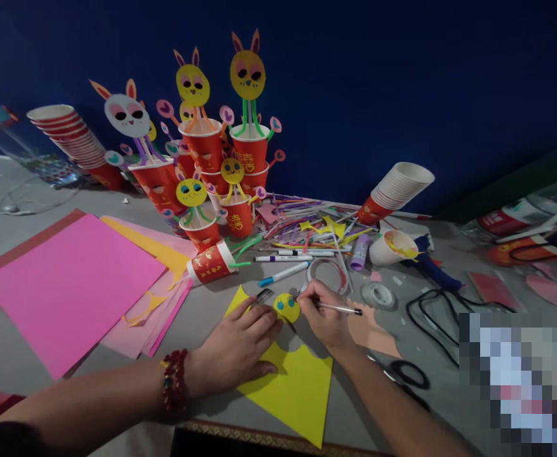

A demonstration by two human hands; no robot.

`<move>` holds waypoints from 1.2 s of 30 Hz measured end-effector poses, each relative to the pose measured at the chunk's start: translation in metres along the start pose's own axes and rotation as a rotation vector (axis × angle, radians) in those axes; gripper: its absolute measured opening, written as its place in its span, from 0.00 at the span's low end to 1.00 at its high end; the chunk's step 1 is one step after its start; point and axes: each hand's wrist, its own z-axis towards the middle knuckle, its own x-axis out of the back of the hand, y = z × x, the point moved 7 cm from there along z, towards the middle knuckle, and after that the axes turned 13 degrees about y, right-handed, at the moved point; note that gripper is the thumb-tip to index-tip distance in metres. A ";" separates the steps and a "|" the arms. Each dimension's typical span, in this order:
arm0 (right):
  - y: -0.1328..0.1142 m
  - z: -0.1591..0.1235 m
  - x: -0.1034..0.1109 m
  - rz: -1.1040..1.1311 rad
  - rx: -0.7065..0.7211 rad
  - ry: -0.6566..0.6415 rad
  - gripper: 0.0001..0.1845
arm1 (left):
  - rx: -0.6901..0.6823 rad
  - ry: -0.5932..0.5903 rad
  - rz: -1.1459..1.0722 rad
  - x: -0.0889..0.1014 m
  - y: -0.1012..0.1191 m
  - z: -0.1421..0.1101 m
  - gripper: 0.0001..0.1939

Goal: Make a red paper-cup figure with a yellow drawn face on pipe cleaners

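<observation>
My right hand (326, 320) grips a pen (345, 310) with its tip by the right edge of a small yellow paper circle (286, 312). Two blue eye shapes are drawn on that circle. My left hand (237, 343) lies palm down with fingers stretched out, its fingertips at the circle's left side. Under the left hand rests a cut sheet of yellow paper (297, 387). A black pen cap (263, 294) lies just beyond the left fingers. Behind, a red paper cup (211, 262) is tipped on its side with green stems sticking out.
Several red cups with rabbit-faced figures (247, 75) stand at the back. Pink paper (73, 285) lies on the left. Markers (282, 274), tape (378, 294), a glue stick (359, 251) and a pile of pipe cleaners (301, 222) spread beyond the hands. Stacked cups (397, 190) lean at the right.
</observation>
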 end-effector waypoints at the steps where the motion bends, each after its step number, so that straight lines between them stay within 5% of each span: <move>1: 0.000 0.000 0.000 -0.001 0.002 -0.003 0.10 | 0.000 -0.003 0.000 0.000 0.000 0.000 0.35; 36: -0.001 0.000 -0.001 -0.009 0.020 -0.006 0.11 | 0.001 0.009 0.000 0.000 0.000 0.000 0.35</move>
